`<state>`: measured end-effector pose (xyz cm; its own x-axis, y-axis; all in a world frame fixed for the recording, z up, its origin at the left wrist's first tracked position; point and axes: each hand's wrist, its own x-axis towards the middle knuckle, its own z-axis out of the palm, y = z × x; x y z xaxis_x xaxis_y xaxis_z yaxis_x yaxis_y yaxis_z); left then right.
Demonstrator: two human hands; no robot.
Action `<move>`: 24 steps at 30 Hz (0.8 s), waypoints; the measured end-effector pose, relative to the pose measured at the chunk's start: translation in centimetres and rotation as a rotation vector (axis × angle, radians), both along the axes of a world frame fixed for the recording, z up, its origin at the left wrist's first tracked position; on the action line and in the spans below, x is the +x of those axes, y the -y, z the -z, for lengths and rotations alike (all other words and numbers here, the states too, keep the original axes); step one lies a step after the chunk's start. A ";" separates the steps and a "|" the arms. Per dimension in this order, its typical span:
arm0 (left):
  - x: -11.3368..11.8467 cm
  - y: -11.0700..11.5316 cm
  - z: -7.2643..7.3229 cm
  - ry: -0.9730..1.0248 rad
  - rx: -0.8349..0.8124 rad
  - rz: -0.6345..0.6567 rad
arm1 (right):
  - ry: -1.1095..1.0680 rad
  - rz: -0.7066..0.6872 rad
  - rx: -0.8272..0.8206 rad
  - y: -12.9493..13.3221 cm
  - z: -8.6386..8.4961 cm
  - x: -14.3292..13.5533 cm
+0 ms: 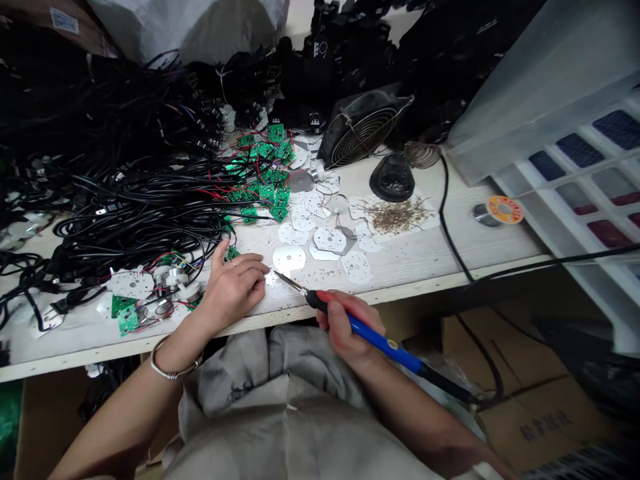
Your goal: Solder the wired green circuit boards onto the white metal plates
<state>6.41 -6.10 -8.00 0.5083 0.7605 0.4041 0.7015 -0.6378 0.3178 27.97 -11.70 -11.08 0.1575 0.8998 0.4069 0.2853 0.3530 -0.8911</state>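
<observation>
The right hand [353, 327] has its fingers wrapped around a blue-handled soldering iron [385, 345], which reaches over the front edge of the table [415, 267], its tip just beside the left fingertips. The left hand [233, 287] rests near that edge, fingers extended together; whether they pinch anything cannot be told. Just beyond the tip lies a white circuit board [289, 258]. Green circuit boards [267, 192] and black cables [145, 207] lie farther back from the edge.

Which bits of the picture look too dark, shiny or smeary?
In the head view, black parts at the back melt into darkness, a white plate by the left hand shines brightly, and the bottom right corner, past the cardboard box, looks smeared.
</observation>
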 end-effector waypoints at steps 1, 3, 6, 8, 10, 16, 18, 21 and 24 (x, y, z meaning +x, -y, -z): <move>0.0 0.0 0.0 0.000 0.001 0.003 | 0.007 0.006 -0.024 0.0 -0.1 -0.1; 0.0 0.0 -0.1 0.003 0.005 0.006 | 0.024 -0.038 -0.003 -0.2 -0.7 -0.3; 0.0 0.0 -0.1 0.003 0.009 0.005 | 0.051 -0.134 0.085 -0.8 -1.6 -0.4; 0.0 0.0 -0.1 0.001 0.008 0.006 | 0.067 -0.181 0.128 -1.0 -2.0 -0.4; 0.0 0.0 -0.1 0.003 0.009 0.008 | 0.077 -0.206 0.130 -1.1 -2.2 -0.3; 0.0 0.0 -0.1 0.001 -0.010 0.005 | 0.100 -0.225 0.151 -1.3 -2.2 -0.4; 0.0 0.0 -0.1 -0.004 -0.018 0.004 | 0.105 -0.223 0.174 -1.4 -2.2 -0.4; 0.0 0.0 -0.1 -0.002 -0.014 0.003 | 0.116 -0.223 0.180 -1.5 -2.3 -0.4; 0.0 0.0 -0.1 -0.002 -0.007 0.009 | 0.130 -0.245 0.193 -1.5 -2.3 -0.3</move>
